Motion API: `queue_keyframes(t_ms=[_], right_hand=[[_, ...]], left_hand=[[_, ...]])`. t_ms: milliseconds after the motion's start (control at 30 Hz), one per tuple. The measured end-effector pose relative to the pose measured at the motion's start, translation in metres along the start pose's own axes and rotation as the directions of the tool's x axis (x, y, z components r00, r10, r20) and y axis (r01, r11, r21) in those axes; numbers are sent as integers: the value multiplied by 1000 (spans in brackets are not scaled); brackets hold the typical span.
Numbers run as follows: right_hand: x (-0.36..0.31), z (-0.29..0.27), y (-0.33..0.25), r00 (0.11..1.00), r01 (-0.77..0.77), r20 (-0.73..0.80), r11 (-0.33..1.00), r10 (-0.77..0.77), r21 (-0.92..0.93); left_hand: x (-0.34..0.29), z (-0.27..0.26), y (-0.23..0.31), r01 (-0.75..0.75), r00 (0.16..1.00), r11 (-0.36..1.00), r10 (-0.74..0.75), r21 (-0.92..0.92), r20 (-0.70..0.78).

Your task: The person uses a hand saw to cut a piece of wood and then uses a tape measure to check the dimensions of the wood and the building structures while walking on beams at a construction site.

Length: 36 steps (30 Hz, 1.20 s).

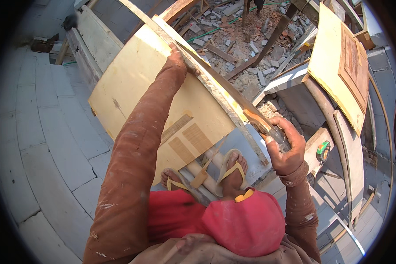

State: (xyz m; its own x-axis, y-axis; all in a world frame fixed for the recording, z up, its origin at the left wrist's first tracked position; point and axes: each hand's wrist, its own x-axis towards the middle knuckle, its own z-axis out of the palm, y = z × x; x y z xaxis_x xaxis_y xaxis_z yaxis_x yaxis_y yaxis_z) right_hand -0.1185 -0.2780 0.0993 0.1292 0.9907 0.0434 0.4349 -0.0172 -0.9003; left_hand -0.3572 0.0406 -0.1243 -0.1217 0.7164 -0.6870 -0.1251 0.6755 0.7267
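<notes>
My left hand point(177, 59) reaches far forward and grips a long pale wooden batten point(224, 112), fingers over one edge and thumb at the other. The batten slants across a yellow-faced plywood sheet point(138, 79). At the near right, my right hand point(288, 147) is closed around a dark, worn wooden piece point(265, 124) with an orange-brown patch. That piece lines up with a long brown strip point(233, 94) running beside the batten; whether they are one thing, I cannot tell. The palm hides part of its end.
My sandalled feet point(233, 169) stand close to the plywood's near edge, by round poles. A green tape measure point(323, 151) lies on timber at right. Another plywood sheet point(325, 53) leans beyond it. Rubble point(251, 48) covers the ground below; grey blocks point(53, 163) spread at left.
</notes>
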Motion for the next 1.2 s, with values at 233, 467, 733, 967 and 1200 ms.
queue_keyframes(t_ms=[233, 467, 733, 967, 1200], right_hand=[[-15, -12, -7, 999, 16, -49, 999, -18, -40], [4, -2, -9, 977, 93, -206, 985, -62, 146], [48, 13, -21, 988, 118, -115, 989, -108, 91], [66, 16, -25, 993, 101, -78, 985, -90, 142], [137, 62, -20, 964, 258, -97, 958, -247, 124]], left_hand=[[-20, 6, 8, -38, 998, 996, 34, 82, 55], [-15, 6, 6, -62, 986, 993, 46, 100, 157], [-18, 10, 0, -50, 989, 999, 50, 1, 141], [-9, 4, -4, -77, 989, 996, 71, 42, 128], [0, 8, -11, -18, 962, 996, 41, -88, 272]])
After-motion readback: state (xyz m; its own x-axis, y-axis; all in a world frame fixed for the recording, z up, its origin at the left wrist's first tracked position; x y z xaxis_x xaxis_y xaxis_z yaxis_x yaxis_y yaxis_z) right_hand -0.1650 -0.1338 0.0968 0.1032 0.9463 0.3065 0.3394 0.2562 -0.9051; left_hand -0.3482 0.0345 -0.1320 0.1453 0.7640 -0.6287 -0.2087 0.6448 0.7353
